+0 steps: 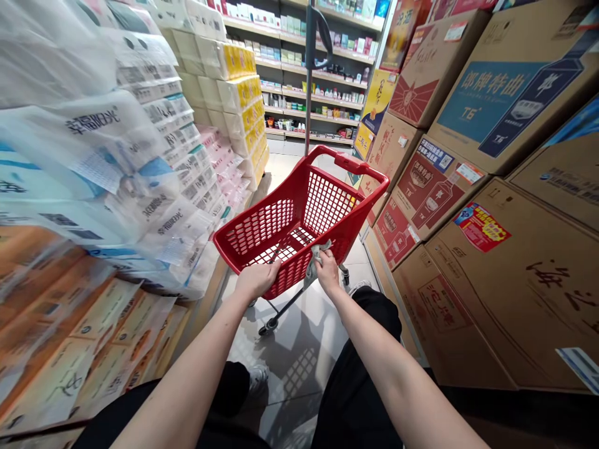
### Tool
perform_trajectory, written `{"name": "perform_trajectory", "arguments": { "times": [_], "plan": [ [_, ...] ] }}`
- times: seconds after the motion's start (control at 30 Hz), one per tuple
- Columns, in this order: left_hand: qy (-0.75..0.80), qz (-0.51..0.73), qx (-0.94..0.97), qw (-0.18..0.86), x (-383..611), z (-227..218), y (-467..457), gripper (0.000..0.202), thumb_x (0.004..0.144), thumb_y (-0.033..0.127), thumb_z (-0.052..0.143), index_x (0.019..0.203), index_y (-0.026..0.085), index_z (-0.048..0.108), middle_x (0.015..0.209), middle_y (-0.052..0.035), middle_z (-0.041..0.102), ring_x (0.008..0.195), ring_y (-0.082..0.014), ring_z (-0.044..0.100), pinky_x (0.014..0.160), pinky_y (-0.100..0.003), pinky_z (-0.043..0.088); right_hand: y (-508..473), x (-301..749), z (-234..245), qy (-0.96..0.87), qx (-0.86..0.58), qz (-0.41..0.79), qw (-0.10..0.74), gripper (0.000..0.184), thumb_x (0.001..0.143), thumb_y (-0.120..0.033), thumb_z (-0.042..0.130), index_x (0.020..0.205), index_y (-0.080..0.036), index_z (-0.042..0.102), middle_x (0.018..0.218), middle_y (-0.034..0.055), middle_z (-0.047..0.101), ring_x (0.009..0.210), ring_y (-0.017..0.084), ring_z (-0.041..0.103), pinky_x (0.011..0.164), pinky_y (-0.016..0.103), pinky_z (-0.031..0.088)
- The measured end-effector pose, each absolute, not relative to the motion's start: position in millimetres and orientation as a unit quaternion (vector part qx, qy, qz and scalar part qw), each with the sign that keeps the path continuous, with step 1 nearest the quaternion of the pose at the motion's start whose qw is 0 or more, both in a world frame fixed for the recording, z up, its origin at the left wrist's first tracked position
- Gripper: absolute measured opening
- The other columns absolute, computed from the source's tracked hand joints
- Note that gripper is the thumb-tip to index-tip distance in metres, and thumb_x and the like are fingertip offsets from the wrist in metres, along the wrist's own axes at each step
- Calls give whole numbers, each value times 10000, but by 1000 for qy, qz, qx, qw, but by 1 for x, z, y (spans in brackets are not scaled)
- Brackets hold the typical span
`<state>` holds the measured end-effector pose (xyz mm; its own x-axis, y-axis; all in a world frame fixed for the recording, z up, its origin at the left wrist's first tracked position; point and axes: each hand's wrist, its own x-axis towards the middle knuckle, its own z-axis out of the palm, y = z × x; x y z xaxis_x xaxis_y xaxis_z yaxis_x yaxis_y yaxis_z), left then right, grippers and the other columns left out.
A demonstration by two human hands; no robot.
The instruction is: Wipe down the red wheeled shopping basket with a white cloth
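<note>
Fingers (pixel 275 266) of the left hand (pixel 255 279) were curled over the near rim of the red trolley basket (pixel 262 227), pressed together, thumb hidden. Right hand (pixel 327 269) sat just beside it on the same rim, fingers bunched tight around a grey cloth (pixel 317 252); I could not tell whether they also gripped the rim under it. Both forearms reached straight out from the person. The basket stood on the pale tiled floor (pixel 304 337) directly ahead, mid-aisle, tilted slightly, one small wheel (pixel 264 328) showing under its near left corner. A tall grey pull handle (pixel 309 75) rose upright from the far end. Stacked tissue packs (pixel 93 143) lined the left side, blurred near the camera. Cardboard boxes (pixel 505 280) were piled on the right, close to the basket. Shelves of small goods (pixel 322 68) closed the far end. Black trousers (pixel 360 374) showed below.
</note>
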<state>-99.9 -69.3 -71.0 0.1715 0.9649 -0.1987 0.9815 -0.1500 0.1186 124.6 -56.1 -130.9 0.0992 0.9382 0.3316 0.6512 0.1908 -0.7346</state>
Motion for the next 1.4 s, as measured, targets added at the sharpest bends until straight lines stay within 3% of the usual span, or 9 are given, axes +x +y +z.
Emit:
{"name": "perform_trajectory", "arguments": {
  "times": [0.17, 0.27, 0.5, 0.63, 0.8, 0.93, 1.07, 1.3, 1.4],
  "plan": [
    [638, -45, 762, 102, -103, -71, -69, 816, 967, 535, -3, 1020, 173, 726, 1039, -155, 731, 1006, -311, 679, 801, -375, 491, -54, 140, -118, -694, -594, 175, 367, 184, 870, -193, 496, 887, -206, 679, 1013, 44, 640, 926, 182, 611, 833, 264, 462],
    [644, -41, 756, 111, -104, -69, -71, 832, 962, 553, -5, 989, 173, 734, 1040, -155, 732, 1011, -307, 677, 810, -374, 487, -57, 148, -103, -683, -592, 144, 403, 166, 870, -217, 490, 806, -208, 642, 919, 26, 621, 843, 165, 601, 783, 254, 459],
    [657, -25, 743, 124, -103, -69, -74, 865, 943, 603, -17, 943, 182, 739, 1048, -149, 733, 1002, -304, 678, 823, -373, 484, -23, 170, -39, -586, -624, -20, 516, 308, 987, -318, 364, 977, -178, 638, 1021, 88, 574, 890, 181, 585, 818, 283, 462],
    [652, -27, 747, 126, -102, -70, -74, 867, 943, 599, -23, 925, 180, 736, 1054, -156, 731, 1009, -311, 676, 832, -388, 485, -2, 170, -36, -710, -592, -64, 375, 402, 990, -459, 431, 900, -171, 696, 1043, 118, 633, 1023, 238, 539, 941, 363, 416],
    [651, -28, 749, 120, -101, -72, -74, 856, 947, 584, -14, 926, 176, 738, 1040, -158, 734, 1017, -318, 677, 842, -400, 487, -21, 113, -67, -814, -522, -116, 228, 420, 1020, -400, 373, 905, -171, 705, 896, 98, 681, 931, 223, 544, 1037, 425, 304],
    [646, -33, 754, 115, -102, -72, -75, 831, 955, 543, -16, 1014, 168, 724, 1050, -156, 736, 1025, -328, 679, 847, -421, 490, -44, 74, -82, -839, -478, -105, 238, 411, 1027, -438, 349, 1020, -187, 674, 950, 90, 665, 936, 221, 544, 907, 370, 362],
    [643, -39, 757, 113, -104, -69, -77, 821, 956, 534, -14, 1042, 164, 714, 1062, -157, 734, 1034, -330, 678, 837, -420, 494, -36, 103, -77, -890, -395, -124, 191, 423, 1017, -481, 368, 1031, -175, 660, 995, 108, 653, 958, 224, 539, 936, 380, 368],
    [660, -23, 740, 127, -99, -68, -80, 851, 947, 582, -12, 933, 159, 726, 1041, -161, 736, 1014, -316, 682, 831, -392, 495, 10, 195, -49, -815, -524, -139, 206, 394, 1001, -435, 426, 1126, -150, 667, 1054, 163, 659, 1047, 280, 531, 1082, 491, 285],
    [664, -19, 736, 134, -95, -69, -76, 850, 946, 588, -10, 933, 167, 729, 1061, -157, 734, 1027, -322, 680, 854, -412, 493, 9, 183, -49, -781, -571, -129, 216, 415, 1008, -425, 399, 1056, -132, 691, 1005, 166, 672, 1039, 286, 538, 1101, 502, 266]
  ]
}}
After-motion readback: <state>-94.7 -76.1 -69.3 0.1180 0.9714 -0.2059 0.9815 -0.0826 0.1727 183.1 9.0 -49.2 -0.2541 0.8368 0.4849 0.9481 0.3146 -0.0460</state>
